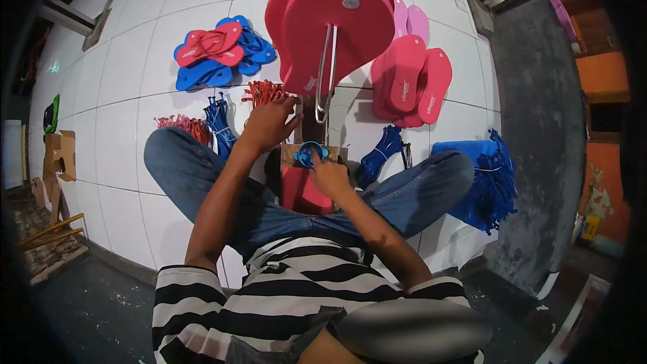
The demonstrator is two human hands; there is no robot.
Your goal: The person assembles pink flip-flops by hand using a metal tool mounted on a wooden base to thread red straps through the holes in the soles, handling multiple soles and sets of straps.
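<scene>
My left hand (pixel 269 125) is raised with its fingers and thumb apart, close to the lower end of a pink flip-flop sole (pixel 303 54). Whether the fingertips touch that sole is hard to tell. The sole is among several that hang on a bent metal rod (pixel 328 74) in front of me. My right hand (pixel 331 178) reaches one stretched finger into a small blue cup (pixel 300 155), and no held object shows in it. The cup sits on a wooden block, with a flat red piece (pixel 303 190) just nearer to me, between my legs.
Assembled pink and blue flip-flops (pixel 222 54) lie at the far left. Pink soles (pixel 411 84) are stacked at the right. Bundled red straps (pixel 263 92) and blue straps (pixel 217 121) lie around my knees, with more blue straps (pixel 495 178) beside my right knee.
</scene>
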